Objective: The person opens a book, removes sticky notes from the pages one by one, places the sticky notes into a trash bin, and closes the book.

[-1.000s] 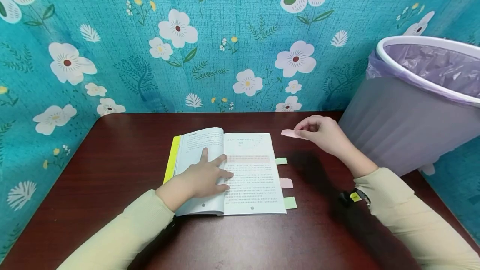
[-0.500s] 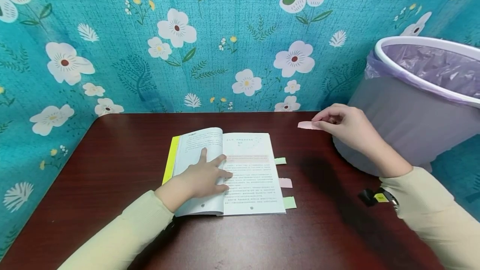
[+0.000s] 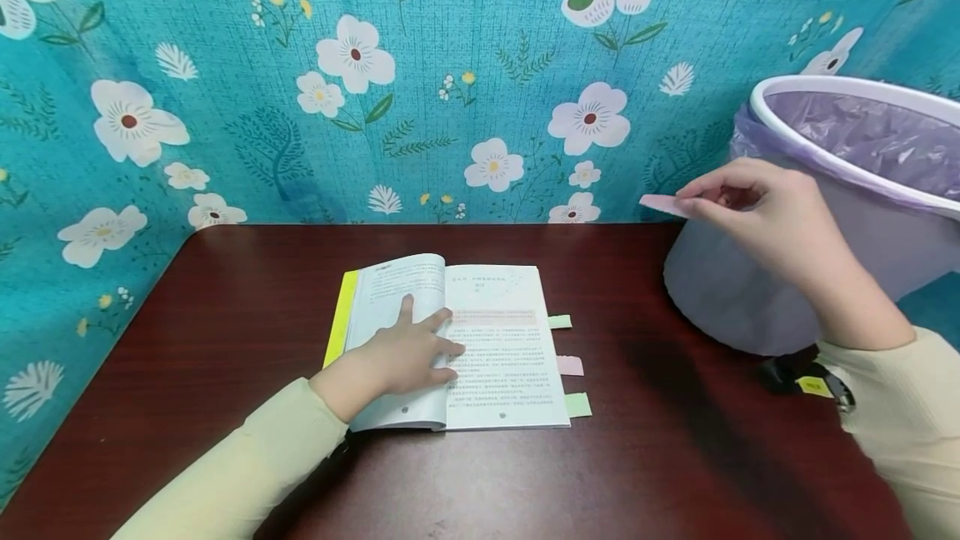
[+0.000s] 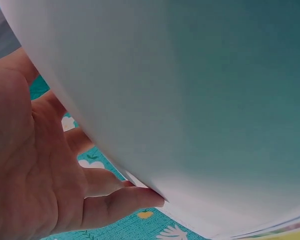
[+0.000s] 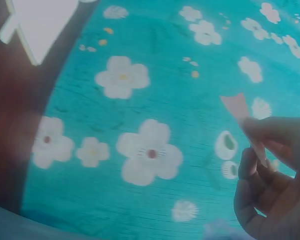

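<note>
An open book (image 3: pixel 498 365) lies on the dark table in the head view. My left hand (image 3: pixel 382 361), fingers spread, rests on its left page near the centre fold. In the left wrist view the pale page (image 4: pixel 140 85) curves up beside that hand. Over at the right, my right hand (image 3: pixel 780 223) pinches a small pink sticky tab (image 3: pixel 662 204) between thumb and fingers, raised above the table in front of the bin. The right wrist view shows this tab (image 5: pixel 235 106) jutting out past the fingertips. Green tabs (image 3: pixel 577 405) and a pink tab (image 3: pixel 572 366) stick out from the book's right edge.
A grey trash bin (image 3: pixel 720 298) with a purple liner (image 3: pixel 862 132) stands at the right, its white rim well above the table. Behind the dark red table (image 3: pixel 247 298) hangs a teal flowered cloth (image 3: pixel 450 48).
My right hand has moved right and upward with the pink tab, from beside the book to in front of the bin. My left hand stays on the page.
</note>
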